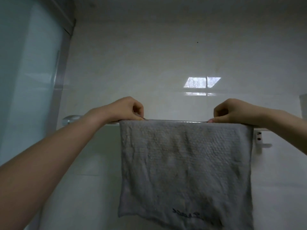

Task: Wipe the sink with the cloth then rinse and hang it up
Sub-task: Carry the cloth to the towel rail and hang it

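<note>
A grey textured cloth (186, 166) hangs flat over a chrome towel rail (176, 120) on the wall, its lower edge near the bottom of the view. My left hand (126, 109) pinches the cloth's top left corner at the rail. At the top right part of the cloth, my right hand (232, 112) pinches the upper edge, thumb pressed on the rail. Both arms reach upward. The sink is out of view.
The rail's round chrome end mount (71, 119) sits at the left, a white bracket (260, 143) at the right. Glossy white wall tiles (149, 63) fill the background. A frosted glass panel (28, 72) with a metal frame stands at the left.
</note>
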### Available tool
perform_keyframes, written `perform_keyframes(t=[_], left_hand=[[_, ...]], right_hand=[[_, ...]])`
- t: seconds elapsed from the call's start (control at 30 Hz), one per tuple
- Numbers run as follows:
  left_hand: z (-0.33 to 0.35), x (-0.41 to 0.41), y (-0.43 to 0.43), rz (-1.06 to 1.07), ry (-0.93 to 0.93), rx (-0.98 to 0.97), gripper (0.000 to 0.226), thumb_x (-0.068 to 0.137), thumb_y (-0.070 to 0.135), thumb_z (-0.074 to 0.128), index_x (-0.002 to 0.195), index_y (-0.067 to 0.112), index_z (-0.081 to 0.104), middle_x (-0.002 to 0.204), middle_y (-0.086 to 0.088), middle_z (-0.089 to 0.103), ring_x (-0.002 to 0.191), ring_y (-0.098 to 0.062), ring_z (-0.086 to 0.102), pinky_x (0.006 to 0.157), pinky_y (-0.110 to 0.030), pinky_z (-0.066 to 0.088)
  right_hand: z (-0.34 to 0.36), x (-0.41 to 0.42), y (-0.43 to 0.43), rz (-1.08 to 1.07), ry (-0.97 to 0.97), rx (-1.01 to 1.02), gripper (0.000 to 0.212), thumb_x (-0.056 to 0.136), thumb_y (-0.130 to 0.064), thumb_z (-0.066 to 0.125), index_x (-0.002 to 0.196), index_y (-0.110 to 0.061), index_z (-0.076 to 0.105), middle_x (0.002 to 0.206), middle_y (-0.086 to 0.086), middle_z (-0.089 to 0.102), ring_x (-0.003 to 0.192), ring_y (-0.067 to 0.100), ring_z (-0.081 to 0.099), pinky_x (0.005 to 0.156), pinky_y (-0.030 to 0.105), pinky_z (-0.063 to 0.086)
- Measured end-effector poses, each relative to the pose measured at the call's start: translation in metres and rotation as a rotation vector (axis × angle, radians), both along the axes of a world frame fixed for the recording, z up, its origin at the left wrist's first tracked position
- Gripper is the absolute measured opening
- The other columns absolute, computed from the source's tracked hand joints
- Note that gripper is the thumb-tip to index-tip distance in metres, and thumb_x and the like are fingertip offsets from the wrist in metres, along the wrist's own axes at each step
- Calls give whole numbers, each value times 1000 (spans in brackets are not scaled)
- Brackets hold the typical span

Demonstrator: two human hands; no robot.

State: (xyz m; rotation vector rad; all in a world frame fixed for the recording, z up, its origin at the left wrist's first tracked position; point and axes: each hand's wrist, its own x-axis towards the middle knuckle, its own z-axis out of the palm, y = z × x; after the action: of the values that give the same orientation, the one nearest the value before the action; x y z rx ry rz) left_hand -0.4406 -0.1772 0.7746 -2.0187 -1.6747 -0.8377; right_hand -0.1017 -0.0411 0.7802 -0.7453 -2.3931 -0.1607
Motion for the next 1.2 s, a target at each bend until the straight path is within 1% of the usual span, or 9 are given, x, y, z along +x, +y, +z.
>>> perform_keyframes(t=[0.13, 0.27, 0.37, 0.5, 0.67, 0.77, 0.9, 1.03, 1.2], left_hand=[[-3, 15, -15, -28, -5, 190, 12, 75, 28, 82, 80, 25, 72, 81, 6, 70, 71, -8, 62, 68, -24, 50], [-24, 30, -38, -188, -97, 208, 5, 81, 24, 77, 76, 23, 77, 74, 2, 74, 67, -1, 64, 65, -16, 48], [-39, 27, -48, -189, -62, 227, 9, 75, 23, 82, 79, 29, 77, 79, 13, 75, 72, -2, 69, 65, -10, 49], [-38, 24, -48, -159, -51, 273, 14, 77, 17, 80, 78, 30, 75, 79, 21, 73, 73, 5, 68, 65, -2, 43], [-17, 20, -36, -34, -21, 282, 13, 83, 20, 74, 76, 31, 75, 66, 25, 70, 68, 14, 62, 63, -2, 41], [-7, 18, -30, 36, -26, 205, 7, 85, 21, 74, 80, 26, 77, 67, 26, 68, 62, 17, 59, 60, -1, 41], [-4, 17, -34, 79, 3, 2, 14, 87, 24, 70, 77, 32, 74, 66, 28, 70, 60, 13, 60, 64, -13, 43], [-15, 17, -54, -61, -138, 65, 8, 86, 28, 71, 83, 27, 78, 77, 13, 76, 70, 3, 66, 72, -19, 50], [-30, 12, -65, -45, -58, 152, 12, 79, 21, 79, 89, 29, 79, 81, 13, 77, 82, 1, 70, 77, -16, 53]], right_hand=[[-9, 5, -27, 112, 102, 117, 10, 87, -33, 64, 83, -27, 71, 75, -10, 71, 72, 2, 65, 73, 22, 50], [-39, 13, -57, 169, 93, 153, 30, 81, -54, 49, 94, -38, 70, 88, -21, 69, 86, -3, 63, 72, 6, 47], [-57, 22, -58, 131, 101, 276, 41, 76, -54, 54, 109, -35, 68, 102, -23, 67, 91, -5, 64, 78, 7, 49], [-52, 23, -53, 119, 196, 278, 23, 80, -25, 70, 101, -34, 73, 94, -24, 67, 91, -16, 60, 78, -1, 43], [-21, 15, -36, 72, 224, 255, 14, 85, -11, 68, 90, -22, 76, 83, -15, 70, 78, -19, 58, 70, -3, 40], [-3, 6, -24, 14, 127, 178, 13, 87, -15, 67, 88, -25, 76, 91, -7, 74, 78, -9, 61, 74, 2, 41], [3, 6, -22, -80, -164, -42, 18, 92, -25, 61, 87, -34, 75, 91, -16, 74, 86, 3, 66, 92, 30, 50], [-9, 23, -44, 144, 138, -106, 16, 90, -29, 60, 93, -24, 75, 86, -9, 76, 82, 5, 70, 75, 20, 58], [-36, 43, -54, 72, 5, 195, 20, 80, -37, 65, 99, -40, 70, 87, -31, 66, 82, -12, 63, 72, 8, 51]])
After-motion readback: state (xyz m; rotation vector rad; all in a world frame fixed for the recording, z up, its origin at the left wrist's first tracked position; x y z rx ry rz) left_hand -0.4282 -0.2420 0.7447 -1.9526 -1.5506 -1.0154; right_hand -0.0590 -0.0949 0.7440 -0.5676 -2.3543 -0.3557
